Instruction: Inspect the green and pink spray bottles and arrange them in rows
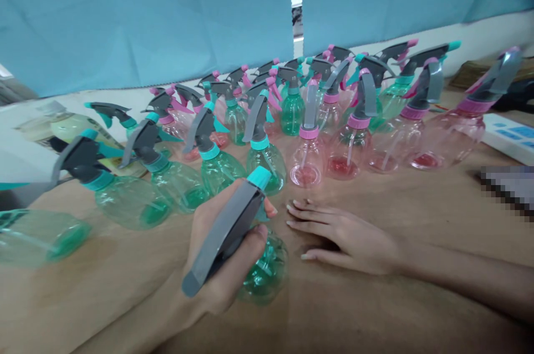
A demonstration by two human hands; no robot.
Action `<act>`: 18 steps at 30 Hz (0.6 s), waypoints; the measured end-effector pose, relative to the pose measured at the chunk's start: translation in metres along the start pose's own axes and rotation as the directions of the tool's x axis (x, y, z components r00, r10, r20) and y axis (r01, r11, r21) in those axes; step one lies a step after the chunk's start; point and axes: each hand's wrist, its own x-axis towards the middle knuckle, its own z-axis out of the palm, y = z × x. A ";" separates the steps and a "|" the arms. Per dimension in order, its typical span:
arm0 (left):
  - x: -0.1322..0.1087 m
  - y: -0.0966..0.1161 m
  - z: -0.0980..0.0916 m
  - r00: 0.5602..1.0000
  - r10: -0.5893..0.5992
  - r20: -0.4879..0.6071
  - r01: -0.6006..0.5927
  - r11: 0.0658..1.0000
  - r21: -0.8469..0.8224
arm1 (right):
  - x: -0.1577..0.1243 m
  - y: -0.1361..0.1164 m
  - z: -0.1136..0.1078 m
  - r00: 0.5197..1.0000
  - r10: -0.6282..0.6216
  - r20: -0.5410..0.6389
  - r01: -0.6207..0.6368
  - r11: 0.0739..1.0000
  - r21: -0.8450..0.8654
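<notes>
My left hand (217, 265) is wrapped round the neck of a clear green spray bottle (262, 270) with a grey trigger head and a teal nozzle; the bottle stands on the brown table (375, 315), tilted toward me. My right hand (342, 234) lies flat on the table just right of that bottle, fingers stretched out toward it, holding nothing. Right behind both hands stand another green bottle (267, 162) and a pink bottle (306, 162).
Several green spray bottles (175, 182) crowd the left and back, several pink ones (446, 131) the right. A green bottle body without a head (37, 234) lies at the far left. A white box with blue squares (511, 137) sits at right. A blue curtain (146, 15) hangs behind.
</notes>
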 end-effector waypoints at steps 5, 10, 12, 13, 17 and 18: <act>0.005 -0.006 0.002 0.998 0.051 0.023 -0.050 0.998 -0.037 | -0.001 0.001 0.000 1.000 -0.008 -0.005 0.008 1.000 -0.005; 0.005 -0.003 0.003 0.999 0.014 0.039 -0.013 0.999 -0.031 | 0.000 0.001 0.000 1.000 -0.012 0.001 0.012 1.000 -0.014; 0.004 0.002 0.003 0.999 0.015 0.029 -0.015 1.000 0.004 | 0.000 0.001 0.000 1.000 -0.016 0.003 0.016 1.000 -0.016; 0.003 0.004 0.003 0.999 0.022 0.032 -0.022 1.000 0.010 | 0.000 0.001 0.000 1.000 -0.019 -0.001 0.019 1.000 -0.015; 0.003 0.008 0.003 0.999 0.026 0.036 -0.026 1.000 0.013 | 0.000 0.001 0.001 1.000 -0.024 -0.007 0.024 0.999 -0.025; 0.003 0.008 0.003 0.999 0.033 0.036 -0.033 0.999 0.010 | 0.000 0.001 0.001 1.000 -0.022 -0.004 0.022 0.999 -0.031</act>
